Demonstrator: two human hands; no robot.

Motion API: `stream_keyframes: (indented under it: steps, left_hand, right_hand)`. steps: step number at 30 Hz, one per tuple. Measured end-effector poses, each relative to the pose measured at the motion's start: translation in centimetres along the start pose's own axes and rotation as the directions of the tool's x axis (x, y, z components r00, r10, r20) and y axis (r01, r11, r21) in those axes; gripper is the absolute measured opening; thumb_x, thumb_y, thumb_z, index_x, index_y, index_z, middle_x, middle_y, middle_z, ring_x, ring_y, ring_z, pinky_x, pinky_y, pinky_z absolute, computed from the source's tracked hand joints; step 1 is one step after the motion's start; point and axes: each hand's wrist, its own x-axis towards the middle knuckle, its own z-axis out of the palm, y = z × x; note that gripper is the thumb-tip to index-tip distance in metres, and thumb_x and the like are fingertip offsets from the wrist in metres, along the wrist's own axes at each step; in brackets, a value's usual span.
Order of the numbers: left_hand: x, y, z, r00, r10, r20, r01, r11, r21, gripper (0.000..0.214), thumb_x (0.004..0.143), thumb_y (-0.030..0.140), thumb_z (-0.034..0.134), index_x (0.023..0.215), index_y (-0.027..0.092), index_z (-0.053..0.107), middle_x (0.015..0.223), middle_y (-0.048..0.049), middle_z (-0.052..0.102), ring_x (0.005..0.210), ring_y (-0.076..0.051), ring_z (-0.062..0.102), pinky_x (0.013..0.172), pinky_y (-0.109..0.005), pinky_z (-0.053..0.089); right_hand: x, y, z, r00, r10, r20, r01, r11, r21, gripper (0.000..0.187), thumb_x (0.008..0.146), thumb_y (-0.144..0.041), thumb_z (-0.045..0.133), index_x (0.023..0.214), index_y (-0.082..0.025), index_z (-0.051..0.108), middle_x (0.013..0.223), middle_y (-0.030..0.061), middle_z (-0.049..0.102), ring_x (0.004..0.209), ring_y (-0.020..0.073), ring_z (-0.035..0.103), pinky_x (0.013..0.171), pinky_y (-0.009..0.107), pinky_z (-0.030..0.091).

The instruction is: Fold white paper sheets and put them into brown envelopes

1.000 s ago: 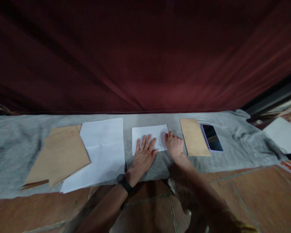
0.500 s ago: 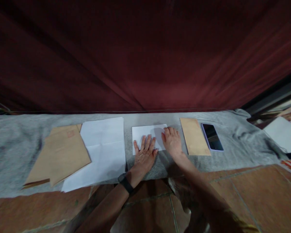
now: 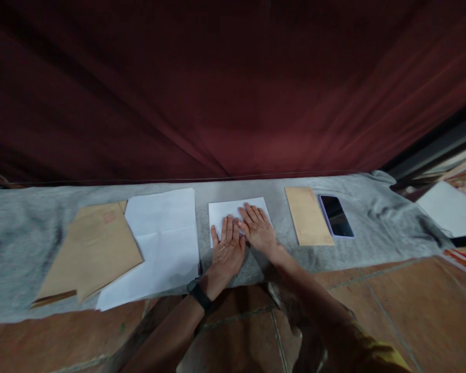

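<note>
A small folded white paper (image 3: 221, 212) lies on the grey cloth (image 3: 23, 228) in front of me. My left hand (image 3: 227, 248) lies flat on its near left part, fingers stretched out, a black band on the wrist. My right hand (image 3: 259, 228) lies flat on the paper's right half, fingers extended and just touching the left hand's fingertips. Neither hand holds anything.
Left of the paper lies a larger white sheet (image 3: 155, 243) over several brown envelopes (image 3: 97, 248). To the right lie one brown envelope (image 3: 307, 215) and a dark phone (image 3: 336, 215). A dark red curtain (image 3: 233, 88) hangs behind. Tiled floor (image 3: 392, 305) borders the cloth's near edge.
My right hand has slid left from the paper's right edge onto the paper, now meeting the left hand. The left hand has stayed nearly still.
</note>
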Motion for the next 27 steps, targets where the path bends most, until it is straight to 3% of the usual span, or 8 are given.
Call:
stream_keyframes:
  steps: [7,11,14,17,22,27]
  left_hand:
    - [-0.3,-0.7,-0.2,0.997,-0.07,-0.043,0.07,0.998,-0.006,0.059,0.101,0.025,0.035,0.155,0.001,0.034,0.165,-0.0219,0.03,0.155,-0.031,0.023,0.126,-0.052,0.024]
    - [0.0,-2.0,-0.7,0.992,-0.112,-0.05,0.113,0.993,0.034,0.057,0.099,0.021,0.038,0.15,-0.004,0.039,0.16,-0.0261,0.037,0.153,-0.031,0.029,0.124,-0.05,0.029]
    - [1.0,-2.5,-1.5,0.99,-0.127,-0.069,0.132,0.989,0.07,0.056,0.098,0.02,0.038,0.148,-0.006,0.042,0.157,-0.0275,0.042,0.152,-0.032,0.031,0.126,-0.051,0.026]
    - [2.8,-1.7,-1.8,0.994,-0.068,-0.086,0.072,0.996,0.046,0.058,0.099,0.02,0.037,0.153,0.0,0.038,0.162,-0.0209,0.036,0.155,-0.03,0.027,0.127,-0.05,0.024]
    - [5.0,0.2,-0.2,0.996,0.04,-0.084,-0.042,0.999,-0.026,0.058,0.101,0.022,0.035,0.157,0.009,0.034,0.166,-0.012,0.032,0.157,-0.026,0.021,0.128,-0.049,0.021]
    - [5.6,0.4,1.5,0.998,-0.001,-0.069,0.0,1.0,-0.013,0.057,0.103,0.027,0.035,0.156,0.009,0.037,0.165,-0.0143,0.032,0.156,-0.029,0.022,0.127,-0.052,0.022]
  right_hand:
    - [-0.5,2.4,0.0,0.994,0.094,-0.048,-0.098,0.991,-0.091,0.056,0.108,-0.042,0.038,0.157,-0.016,0.038,0.164,0.0119,0.035,0.152,0.0276,0.034,0.124,0.047,0.025]
    - [-0.7,3.5,0.4,0.99,0.096,-0.106,-0.108,0.988,-0.109,0.059,0.107,-0.044,0.037,0.157,-0.013,0.039,0.162,0.0139,0.038,0.148,0.0303,0.039,0.122,0.049,0.027]
    - [-0.8,3.8,0.5,0.988,0.09,-0.125,-0.104,0.988,-0.115,0.059,0.107,-0.045,0.036,0.157,-0.013,0.039,0.161,0.0141,0.04,0.147,0.0303,0.04,0.121,0.049,0.028]
    - [-0.8,3.6,0.6,0.987,0.094,-0.13,-0.11,0.986,-0.126,0.058,0.107,-0.044,0.036,0.156,-0.014,0.04,0.162,0.0137,0.039,0.147,0.0308,0.041,0.121,0.05,0.027]
    - [-0.8,3.6,0.8,0.986,0.086,-0.143,-0.105,0.986,-0.131,0.057,0.107,-0.044,0.037,0.155,-0.013,0.043,0.161,0.0142,0.04,0.146,0.0317,0.042,0.12,0.052,0.028]
    - [-0.8,3.9,1.0,0.987,0.071,-0.144,-0.09,0.987,-0.136,0.058,0.107,-0.044,0.036,0.156,-0.013,0.04,0.162,0.014,0.039,0.146,0.0318,0.042,0.12,0.051,0.028]
